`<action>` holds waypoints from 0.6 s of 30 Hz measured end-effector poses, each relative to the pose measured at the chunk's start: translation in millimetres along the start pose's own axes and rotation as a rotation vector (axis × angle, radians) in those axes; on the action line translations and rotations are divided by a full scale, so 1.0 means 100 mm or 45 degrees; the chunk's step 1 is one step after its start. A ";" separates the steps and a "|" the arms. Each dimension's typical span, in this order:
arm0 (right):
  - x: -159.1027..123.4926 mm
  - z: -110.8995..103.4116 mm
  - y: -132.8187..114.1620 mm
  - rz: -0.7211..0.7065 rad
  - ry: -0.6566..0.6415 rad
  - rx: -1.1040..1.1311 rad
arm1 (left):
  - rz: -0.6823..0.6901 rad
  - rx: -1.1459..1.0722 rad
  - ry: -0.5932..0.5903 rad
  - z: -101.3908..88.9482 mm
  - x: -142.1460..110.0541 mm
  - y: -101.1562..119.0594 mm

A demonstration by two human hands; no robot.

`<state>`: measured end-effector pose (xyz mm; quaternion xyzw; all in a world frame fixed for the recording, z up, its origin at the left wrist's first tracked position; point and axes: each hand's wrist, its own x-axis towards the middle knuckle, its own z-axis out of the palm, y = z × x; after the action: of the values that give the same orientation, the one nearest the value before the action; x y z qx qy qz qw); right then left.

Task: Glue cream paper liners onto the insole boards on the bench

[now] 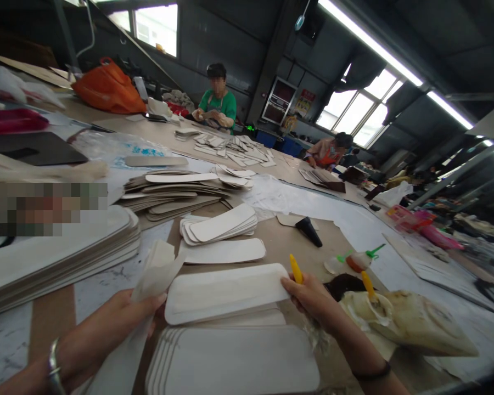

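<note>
My left hand [127,312] is closed around a bundle of long, pale, thin strips [158,269], whose ends stick up past the thumb. In front of me, between the hands, is a white rounded panel [226,293]. My right hand [308,296] is closed on a tool with a yellow handle [295,269]; its working end is hidden. The right thumb and fingers also meet the panel's right end, while its left end is beside my left fingers. Nearer to me lies a fanned stack of white panels [234,362].
An opened yellowish plastic container [420,321] holds another yellow handle, right. Small green-tipped bottles [360,260] and a black cone [309,230] lie beyond. Panel stacks [181,192] stand ahead and left. Two co-workers [220,104] sit farther along the table.
</note>
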<state>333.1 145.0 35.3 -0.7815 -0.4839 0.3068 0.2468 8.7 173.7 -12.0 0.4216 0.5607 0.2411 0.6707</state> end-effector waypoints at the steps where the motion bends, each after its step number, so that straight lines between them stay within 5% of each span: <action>1: 0.09 0.00 0.02 -0.010 0.034 -0.125 | 0.056 0.086 0.103 -0.01 0.04 0.03; 4: 0.21 -0.04 0.07 -0.024 0.126 -0.350 | 0.221 0.268 0.336 -0.03 0.08 0.02; 7: 0.07 -0.14 0.05 -0.077 0.221 -0.312 | 0.127 0.209 0.313 -0.01 -0.03 -0.06; 14: -0.66 -0.25 -0.10 -0.153 0.197 0.658 | 0.105 0.198 0.135 0.16 -0.30 -0.33; 18: -0.79 -0.55 0.22 -0.197 0.571 0.458 | 0.159 0.386 0.199 0.21 -0.32 -0.45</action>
<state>359.0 59.6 77.0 -0.7343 -0.4134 0.1877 0.5047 13.3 118.1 -31.6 0.5319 0.6136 0.2270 0.5376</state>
